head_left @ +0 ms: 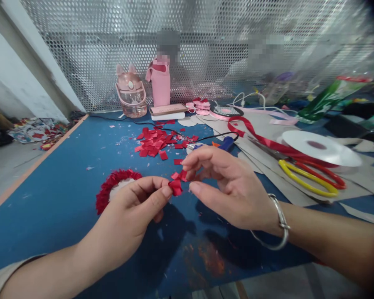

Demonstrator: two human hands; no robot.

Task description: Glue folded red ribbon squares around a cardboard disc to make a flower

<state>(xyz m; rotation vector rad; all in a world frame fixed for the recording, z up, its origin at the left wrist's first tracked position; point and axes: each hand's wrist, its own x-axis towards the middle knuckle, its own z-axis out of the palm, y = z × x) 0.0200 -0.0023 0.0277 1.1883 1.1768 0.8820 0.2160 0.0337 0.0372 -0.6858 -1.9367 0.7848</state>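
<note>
Between thumb and forefinger, my left hand (137,203) pinches a small red ribbon piece (175,187). Just right of it hovers my right hand (227,187), thumb and fingers apart, with nothing visible between them. Behind my left hand lies a round piece with a ruffled red edge (104,193) and a pale centre, partly covered by that hand. A loose pile of cut red ribbon squares (154,142) is spread beyond my hands. A blue-handled tool (227,144) with a black cord lies behind my right hand, which hides part of it.
Scissors with yellow and red handles (308,178) lie at right, near a white ribbon spool (321,147) and grey sheets (286,189). At the back stand a clear bottle (133,97), a pink bottle sleeve (161,85) and a phone (168,109), before a perforated metal panel (96,54).
</note>
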